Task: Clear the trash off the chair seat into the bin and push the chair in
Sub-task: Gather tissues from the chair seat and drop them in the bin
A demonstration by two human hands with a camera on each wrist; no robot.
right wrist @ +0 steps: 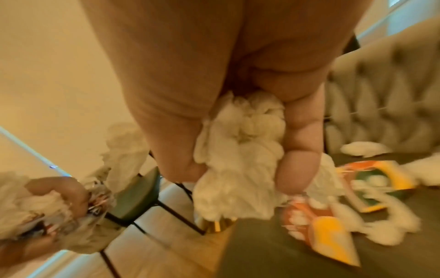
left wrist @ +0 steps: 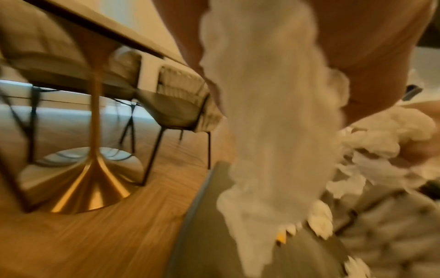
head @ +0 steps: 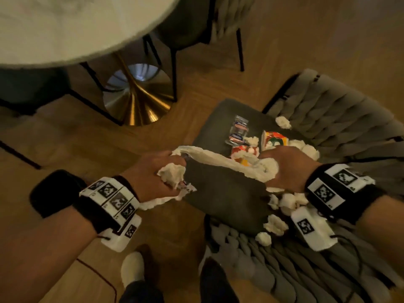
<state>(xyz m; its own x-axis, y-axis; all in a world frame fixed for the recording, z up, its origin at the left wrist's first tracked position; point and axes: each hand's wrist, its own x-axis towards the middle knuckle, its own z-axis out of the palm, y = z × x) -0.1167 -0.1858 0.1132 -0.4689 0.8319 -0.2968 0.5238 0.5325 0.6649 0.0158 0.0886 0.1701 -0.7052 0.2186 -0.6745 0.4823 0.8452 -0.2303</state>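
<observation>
Trash lies scattered on the grey chair seat (head: 227, 206): white tissue wads (head: 275, 224) near its front edge and by the tufted backrest (head: 341, 119), orange-and-yellow snack wrappers (head: 274, 139), and a clear wrapper (head: 238, 130) with blue and red print. The print is too blurred to read in every view.

Head view: both hands are over the seat. The left hand (head: 153, 173) is closed around a tissue wad together with a crinkled foil scrap; the right hand (head: 286, 165) is closed around bunched tissue. A long white tissue strip (head: 218, 157) stretches between the two hands. A round white table (head: 65, 29) on a gold pedestal base (head: 135, 99) stands beyond the seat, with other chairs (head: 185, 25) drawn up to it on the wood floor (head: 218, 79). Each wrist carries a band of black-and-white square markers.

Left wrist view: tissue (left wrist: 273, 122) hangs blurred from the fingers, hiding most of the seat; the pedestal (left wrist: 93, 178) and a far chair (left wrist: 178, 109) appear from low down.

Right wrist view: thumb and fingers (right wrist: 297, 169) pinch the tissue (right wrist: 238, 159) plainly. The left hand (right wrist: 59, 195) shows its foil scrap, with printed colours unseen from the head. The wrappers (right wrist: 371, 184) lie just beyond the fingertips on the seat (right wrist: 262, 254).

No bin appears in any view.
</observation>
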